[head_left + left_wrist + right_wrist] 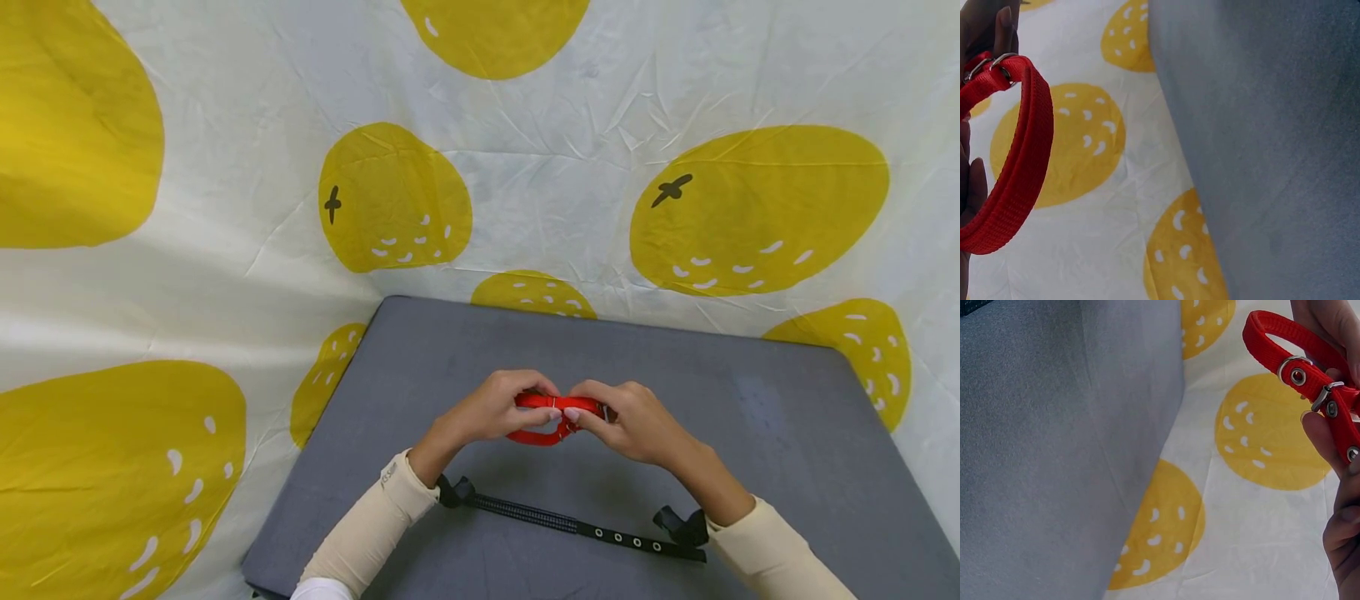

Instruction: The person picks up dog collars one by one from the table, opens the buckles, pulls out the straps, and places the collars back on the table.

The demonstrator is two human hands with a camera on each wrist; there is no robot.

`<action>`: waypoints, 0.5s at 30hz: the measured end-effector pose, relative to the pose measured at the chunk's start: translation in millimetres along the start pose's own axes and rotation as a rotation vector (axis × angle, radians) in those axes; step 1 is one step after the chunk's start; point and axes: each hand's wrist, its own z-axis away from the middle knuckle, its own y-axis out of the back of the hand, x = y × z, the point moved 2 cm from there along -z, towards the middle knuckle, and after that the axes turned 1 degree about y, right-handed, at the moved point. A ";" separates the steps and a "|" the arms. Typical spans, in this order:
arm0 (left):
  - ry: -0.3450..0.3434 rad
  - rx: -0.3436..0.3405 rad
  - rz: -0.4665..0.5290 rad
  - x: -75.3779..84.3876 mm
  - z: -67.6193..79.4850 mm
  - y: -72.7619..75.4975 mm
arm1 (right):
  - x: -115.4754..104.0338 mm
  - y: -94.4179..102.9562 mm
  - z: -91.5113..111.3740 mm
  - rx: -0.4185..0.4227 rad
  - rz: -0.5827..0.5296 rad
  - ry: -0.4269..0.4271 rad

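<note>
Between both hands, above the grey table, is a red pet collar (pixel 534 437) looped closed. My left hand (pixel 501 408) pinches the band from the left, thumb in front and fingers behind. From the other side my right hand (pixel 633 421) pinches the collar near its fastening. In the right wrist view a metal buckle (pixel 1324 397) and several eyelets show on the red band, with a D-ring (pixel 1284 367) close by. The left wrist view shows the curved webbing (pixel 1034 144) bowed out beside the left fingers. Fingers hide part of the collar.
A black strap (pixel 525 512) with metal eyelets lies across the grey padded table (pixel 465 350) below the hands. Behind and to the left hangs a white cloth (pixel 547 208) printed with yellow fruit. Black wrist devices (pixel 681 527) overlap the strap's ends in the head view.
</note>
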 end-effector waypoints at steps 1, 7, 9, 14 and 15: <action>0.006 -0.001 0.006 0.0 -0.1 0.1 | 0.2 0.4 0.0 0.003 -0.009 0.006; 0.052 0.017 0.032 0.6 -0.1 1.9 | 1.2 6.1 -1.5 0.040 -0.069 0.034; 0.059 0.029 0.025 1.5 -0.1 2.8 | 1.3 9.0 -2.1 0.047 -0.071 0.027; 0.054 0.034 -0.008 1.6 -1.0 2.6 | 2.8 10.5 -1.5 0.045 -0.044 0.021; 0.051 0.033 -0.014 1.6 -1.3 2.4 | 3.0 10.1 -1.1 0.047 -0.037 0.023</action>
